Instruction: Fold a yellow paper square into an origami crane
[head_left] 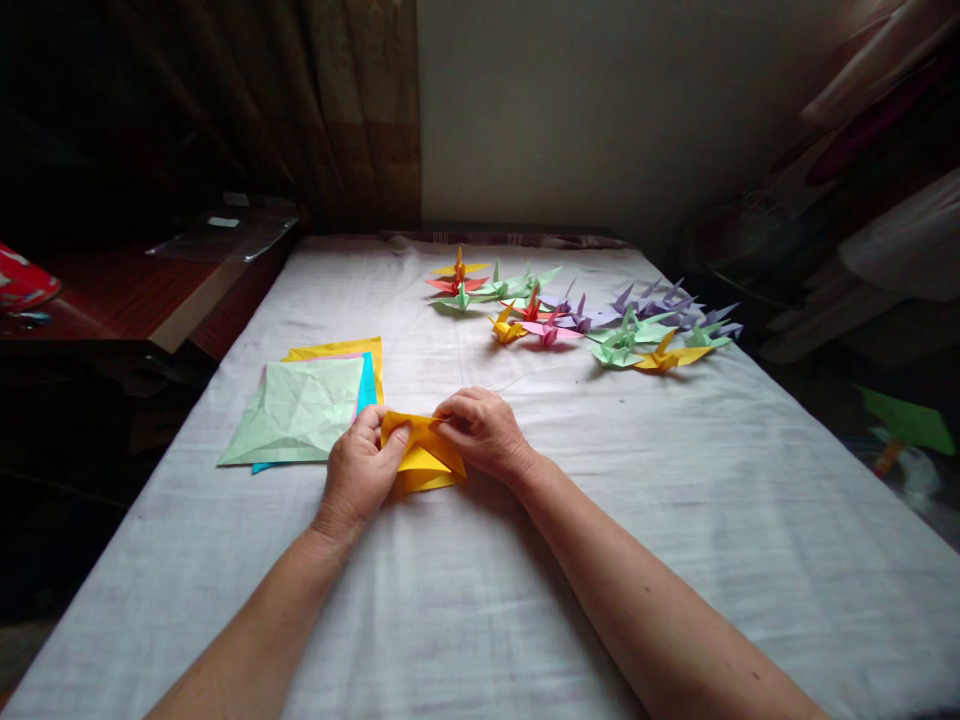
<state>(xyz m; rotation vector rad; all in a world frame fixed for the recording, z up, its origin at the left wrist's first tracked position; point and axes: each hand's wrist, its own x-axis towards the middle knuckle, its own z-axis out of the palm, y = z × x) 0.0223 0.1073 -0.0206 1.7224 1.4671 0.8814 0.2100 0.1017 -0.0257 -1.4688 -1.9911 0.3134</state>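
Between my two hands is a yellow sheet of origami paper (431, 462), partly folded, with a flap standing a little open along its near side. My left hand (364, 465) grips its left edge, thumb on top. At the upper right corner, my right hand (484, 430) pinches the paper between thumb and fingers. Just left of my left hand lies a stack of square papers (300, 405), a creased pale green sheet on top with blue, pink and yellow edges showing beneath.
Folded paper cranes (551, 330) in green, purple, red, pink and yellow stand in a group at the back right of the white-covered table (525, 600). A brown wooden desk (172, 290) with a clear plastic sleeve (232, 235) adjoins at the left. Clothes hang at the right.
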